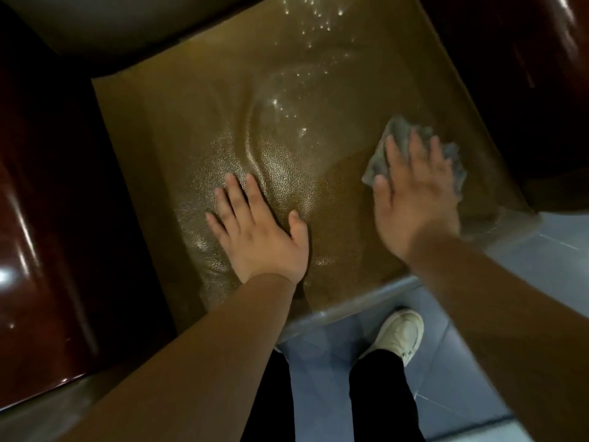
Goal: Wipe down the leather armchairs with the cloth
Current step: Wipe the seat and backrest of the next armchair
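A brown leather seat cushion (pixel 197 129) of an armchair fills the middle of the head view, with wet shiny streaks toward its back. My left hand (pixel 258 231) lies flat with spread fingers on the front of the cushion, denting the leather. My right hand (pixel 414 199) presses flat with straight fingers on a grey cloth (pixel 395 132) at the cushion's right side. Most of the cloth is hidden under the palm; its edges show past the fingertips and at both sides.
Glossy dark red wooden armrests flank the seat on the left (pixel 47 250) and right (pixel 526 74). The padded backrest (pixel 111 23) lies at the top. Below the seat's front edge are blue floor tiles (pixel 318 393), my dark trouser legs and a white shoe (pixel 398 336).
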A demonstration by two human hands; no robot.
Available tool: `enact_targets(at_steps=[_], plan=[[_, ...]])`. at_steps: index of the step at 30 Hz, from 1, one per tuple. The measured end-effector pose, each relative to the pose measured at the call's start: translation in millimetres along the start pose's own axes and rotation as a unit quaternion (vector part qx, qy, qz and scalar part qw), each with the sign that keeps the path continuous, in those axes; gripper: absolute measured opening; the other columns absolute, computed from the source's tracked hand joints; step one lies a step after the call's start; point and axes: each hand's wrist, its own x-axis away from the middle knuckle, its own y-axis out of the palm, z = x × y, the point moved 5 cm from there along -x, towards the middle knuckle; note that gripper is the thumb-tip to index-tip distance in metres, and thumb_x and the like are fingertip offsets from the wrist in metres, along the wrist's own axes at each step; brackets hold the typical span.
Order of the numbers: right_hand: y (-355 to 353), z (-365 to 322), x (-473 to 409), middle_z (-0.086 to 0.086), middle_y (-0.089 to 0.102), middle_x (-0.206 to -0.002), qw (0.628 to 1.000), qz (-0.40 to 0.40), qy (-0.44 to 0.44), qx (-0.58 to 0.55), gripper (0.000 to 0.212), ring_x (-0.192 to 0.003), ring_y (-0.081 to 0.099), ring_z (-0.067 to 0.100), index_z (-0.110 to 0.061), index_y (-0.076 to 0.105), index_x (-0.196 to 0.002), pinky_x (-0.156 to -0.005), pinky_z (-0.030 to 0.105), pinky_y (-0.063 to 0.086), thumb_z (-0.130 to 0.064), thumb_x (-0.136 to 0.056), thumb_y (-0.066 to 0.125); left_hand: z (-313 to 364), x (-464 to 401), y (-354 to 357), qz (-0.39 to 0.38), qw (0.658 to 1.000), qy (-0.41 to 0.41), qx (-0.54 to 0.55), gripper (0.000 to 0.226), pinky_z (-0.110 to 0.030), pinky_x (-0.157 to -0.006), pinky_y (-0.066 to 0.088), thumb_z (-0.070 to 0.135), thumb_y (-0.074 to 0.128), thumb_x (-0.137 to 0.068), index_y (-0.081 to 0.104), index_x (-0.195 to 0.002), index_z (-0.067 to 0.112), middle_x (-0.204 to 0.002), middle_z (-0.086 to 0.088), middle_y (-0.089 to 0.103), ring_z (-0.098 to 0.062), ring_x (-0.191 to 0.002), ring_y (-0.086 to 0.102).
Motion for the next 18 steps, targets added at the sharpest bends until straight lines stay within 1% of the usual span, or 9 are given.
enact_targets(at_steps=[2,4,6,8,9,12,14,15,18], plan=[[6,-44,20,0.016,0.005,-0.173,1.000,0.011,-0.007,0.013,0.066,-0.158,0.000,0.044,-0.020,0.008,-0.167,-0.128,0.058,0.008,-0.047,-0.107,0.011,0,1,-1,-0.011,1.000,0.001,0.003,0.087,-0.061,-0.129,0.004,0.055,0.037,-0.095,0.015,-0.168,0.014,-0.176,-0.012,0.007,-0.034,-0.163,0.002],[17,-86,43,0.010,0.004,-0.174,0.987,-0.023,-0.156,0.020,0.062,-0.160,-0.005,0.039,-0.024,0.012,-0.167,-0.129,0.057,0.006,-0.045,-0.109,0.013,-2,2,-1,-0.026,1.000,0.011,0.000,0.087,-0.060,-0.129,0.002,0.054,0.036,-0.095,0.010,-0.168,0.014,-0.177,-0.011,0.001,-0.033,-0.163,-0.003],[20,-88,47,0.001,0.000,-0.175,0.959,-0.069,-0.275,0.021,0.058,-0.160,-0.012,0.029,-0.029,0.011,-0.166,-0.130,0.051,0.001,-0.044,-0.110,0.018,-5,2,-1,-0.036,0.999,0.024,-0.001,0.087,-0.060,-0.130,0.000,0.054,0.036,-0.096,0.007,-0.169,0.015,-0.177,-0.011,-0.003,-0.033,-0.163,-0.007],[15,-61,28,0.003,0.007,-0.174,0.936,-0.051,-0.341,0.067,0.060,-0.161,-0.001,0.029,-0.026,0.014,-0.165,-0.130,0.051,0.009,-0.043,-0.109,0.022,-6,1,-1,-0.028,0.999,0.025,0.006,0.086,-0.059,-0.130,0.000,0.055,0.034,-0.096,0.011,-0.168,0.014,-0.177,-0.012,0.000,-0.033,-0.163,-0.004],[11,-43,15,0.005,0.011,-0.174,0.942,-0.032,-0.324,0.079,0.061,-0.161,0.004,0.031,-0.024,0.016,-0.165,-0.129,0.053,0.014,-0.043,-0.107,0.022,-5,1,-1,-0.025,0.999,0.025,0.009,0.086,-0.059,-0.130,0.000,0.056,0.033,-0.096,0.013,-0.168,0.014,-0.177,-0.012,0.002,-0.034,-0.163,-0.003],[-4,0,-20,0.006,0.010,-0.174,0.995,-0.009,-0.101,0.004,0.062,-0.161,0.004,0.030,-0.025,0.014,-0.166,-0.129,0.053,0.012,-0.047,-0.108,0.015,-3,1,0,-0.017,0.999,0.026,0.011,0.084,-0.059,-0.130,0.000,0.055,0.035,-0.097,0.016,-0.168,0.013,-0.176,-0.014,0.005,-0.035,-0.163,0.000],[-3,-28,-13,0.008,0.002,-0.175,1.000,0.002,-0.014,0.000,0.064,-0.160,-0.003,0.034,-0.026,0.004,-0.167,-0.129,0.053,0.006,-0.050,-0.108,0.005,-5,2,-1,-0.020,0.999,0.026,0.014,0.082,-0.059,-0.130,0.001,0.053,0.034,-0.098,0.016,-0.168,0.013,-0.176,-0.013,0.006,-0.035,-0.163,0.001],[3,-49,-2,0.009,-0.002,-0.175,0.999,-0.004,-0.029,0.025,0.063,-0.160,-0.006,0.037,-0.025,0.001,-0.167,-0.129,0.055,0.006,-0.049,-0.108,0.004,-6,2,-2,-0.023,0.999,0.027,0.023,0.080,-0.058,-0.130,0.001,0.052,0.032,-0.099,0.017,-0.168,0.014,-0.176,-0.013,0.006,-0.035,-0.163,0.002],[17,-90,24,0.004,-0.009,-0.174,0.975,-0.053,-0.202,0.069,0.061,-0.159,-0.015,0.033,-0.029,-0.001,-0.166,-0.130,0.054,0.003,-0.049,-0.110,0.012,-9,1,-10,-0.046,0.997,0.033,0.054,0.074,-0.055,-0.131,-0.002,0.052,0.024,-0.103,0.017,-0.169,0.019,-0.177,-0.007,0.005,-0.029,-0.163,0.000]])
